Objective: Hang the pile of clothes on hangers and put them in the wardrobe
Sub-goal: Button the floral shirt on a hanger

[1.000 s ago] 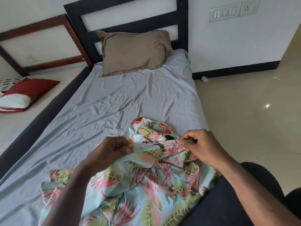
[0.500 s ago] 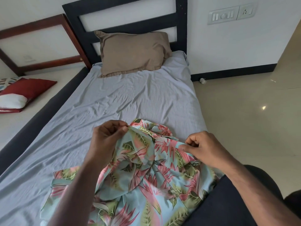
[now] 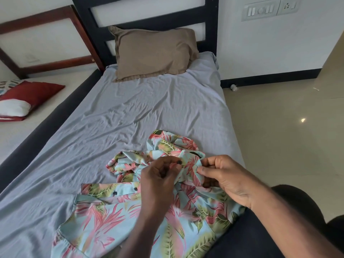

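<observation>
Between the two hands lies a floral shirt (image 3: 115,220), pale blue with pink and green leaves, spread on the grey bed sheet (image 3: 130,116) and bunched up where the fingers work on it. The left hand (image 3: 160,179) has its fingers curled and pinches the fabric at a dark button (image 3: 179,162) near the shirt's upper edge. The right hand (image 3: 227,177), just beside it, grips a fold of the same edge between thumb and fingers — the two hands nearly touch across the cloth. Below and to the left of the left hand, the shirt's front lies flatter, with two more dark buttons (image 3: 115,193) along the placket. Beyond both hands, the collar end of the shirt is heaped in a crumpled mound. Under the right forearm sits a dark-clothed leg (image 3: 260,235), and part of the shirt is draped against it. Far ahead of the hands a brown pillow (image 3: 154,53) leans at the black headboard (image 3: 154,23) — well off to the left, a red cushion (image 3: 28,94) rests on a neighbouring bed. To the right of the right hand is tiled floor (image 3: 279,136).
</observation>
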Demonstrator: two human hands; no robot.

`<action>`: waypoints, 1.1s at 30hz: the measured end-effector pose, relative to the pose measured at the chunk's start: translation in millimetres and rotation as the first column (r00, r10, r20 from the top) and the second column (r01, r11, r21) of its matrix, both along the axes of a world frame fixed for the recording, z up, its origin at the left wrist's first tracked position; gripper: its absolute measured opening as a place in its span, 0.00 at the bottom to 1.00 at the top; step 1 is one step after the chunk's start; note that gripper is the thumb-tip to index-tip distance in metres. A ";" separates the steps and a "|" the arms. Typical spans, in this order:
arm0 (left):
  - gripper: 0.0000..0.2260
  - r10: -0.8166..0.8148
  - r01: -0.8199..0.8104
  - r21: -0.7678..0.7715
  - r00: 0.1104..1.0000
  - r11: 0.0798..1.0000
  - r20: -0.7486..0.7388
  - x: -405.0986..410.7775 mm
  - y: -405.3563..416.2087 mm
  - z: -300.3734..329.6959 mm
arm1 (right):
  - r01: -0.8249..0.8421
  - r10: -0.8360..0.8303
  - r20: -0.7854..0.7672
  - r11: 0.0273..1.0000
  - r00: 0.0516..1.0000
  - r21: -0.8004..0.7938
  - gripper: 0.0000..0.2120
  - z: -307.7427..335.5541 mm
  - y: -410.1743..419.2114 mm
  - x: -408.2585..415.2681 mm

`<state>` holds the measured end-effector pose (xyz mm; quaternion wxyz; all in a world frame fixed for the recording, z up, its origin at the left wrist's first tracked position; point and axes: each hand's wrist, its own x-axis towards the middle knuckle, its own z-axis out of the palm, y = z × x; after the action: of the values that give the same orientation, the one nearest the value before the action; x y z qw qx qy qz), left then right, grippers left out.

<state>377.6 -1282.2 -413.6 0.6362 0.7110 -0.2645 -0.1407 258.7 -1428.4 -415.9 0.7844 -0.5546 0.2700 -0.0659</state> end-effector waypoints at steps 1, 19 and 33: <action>0.07 -0.002 0.002 0.000 1.000 1.000 0.004 -3.4 -1.4 -1.7 | 0.033 -0.033 -0.002 0.999 0.999 -0.032 0.06 -0.2 2.6 1.2; 0.09 0.001 0.005 0.060 0.995 0.998 -0.097 -26.1 -10.6 -1.9 | 0.133 -0.119 0.060 0.929 0.991 -0.346 0.07 -8.0 24.0 6.6; 0.06 0.112 -0.144 0.165 0.976 0.976 0.188 -22.3 -12.5 2.8 | 0.342 -0.288 0.219 0.898 0.932 -0.277 0.05 -15.5 36.2 10.0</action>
<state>355.3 -1294.8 -410.8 0.5520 0.7901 -0.2600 -0.0584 268.7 -1392.2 -431.5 0.6867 -0.6117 0.2735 -0.2817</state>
